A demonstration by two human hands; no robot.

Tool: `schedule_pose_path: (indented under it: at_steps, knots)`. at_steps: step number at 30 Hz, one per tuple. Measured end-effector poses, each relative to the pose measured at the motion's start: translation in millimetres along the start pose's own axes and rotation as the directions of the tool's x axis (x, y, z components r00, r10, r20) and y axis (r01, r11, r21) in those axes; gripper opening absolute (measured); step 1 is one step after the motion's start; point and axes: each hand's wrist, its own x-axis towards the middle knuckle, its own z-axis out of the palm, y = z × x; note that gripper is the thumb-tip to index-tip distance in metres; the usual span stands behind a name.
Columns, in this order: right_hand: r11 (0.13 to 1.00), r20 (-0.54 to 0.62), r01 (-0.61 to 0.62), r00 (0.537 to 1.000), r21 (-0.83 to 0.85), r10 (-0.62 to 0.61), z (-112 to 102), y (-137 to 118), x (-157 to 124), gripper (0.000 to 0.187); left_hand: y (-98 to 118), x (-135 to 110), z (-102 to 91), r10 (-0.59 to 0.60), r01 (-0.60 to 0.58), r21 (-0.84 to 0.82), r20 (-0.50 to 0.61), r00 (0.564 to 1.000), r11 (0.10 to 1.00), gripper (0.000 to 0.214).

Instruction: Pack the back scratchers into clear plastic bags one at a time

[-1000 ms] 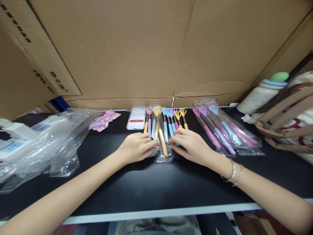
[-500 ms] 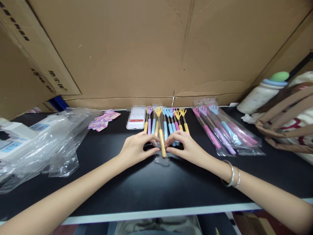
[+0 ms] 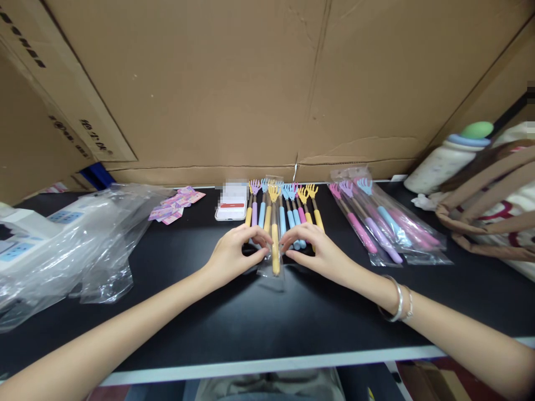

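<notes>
A yellow back scratcher lies inside a clear plastic sleeve on the black table. My left hand pinches the sleeve's left edge, fingers closed. On the sleeve's right edge my right hand pinches in the same way. Behind them, a row of several loose scratchers in yellow, blue, purple and pink lies side by side.
Bagged scratchers lie at the right. A phone and pink cards sit at the back. Crumpled clear bags cover the left side. A bottle and a bag with brown handles stand far right, a cardboard wall behind.
Both hands have gone from lying on the sleeve to pinching its sides. The yellow scratcher has straightened and slid further up into the sleeve.
</notes>
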Motion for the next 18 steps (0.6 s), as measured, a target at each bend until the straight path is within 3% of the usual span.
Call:
schedule_pose_path:
  at_steps: [4, 10, 18]
  knots:
    - [0.994, 0.009, 0.059, 0.998, -0.087, -0.058, 0.5, -0.2, -1.6, 0.024, 1.2, 0.4, 0.2, 0.009, -0.007, -0.095, 0.012, 1.000, 0.995, 0.010]
    - [0.948, 0.008, 0.218, 0.975, -0.233, -0.223, 4.9, 2.2, -5.3, 0.044, 6.4, -0.9, 2.6, -0.046, 0.040, -0.371, -0.008, 0.999, 0.928, 0.009]
    - [0.925, 0.028, 0.235, 0.971, -0.299, -0.238, 7.0, -7.6, -8.4, 0.043, 10.6, -3.9, 8.0, -0.091, 0.085, -0.523, 0.015, 0.996, 0.848, 0.013]
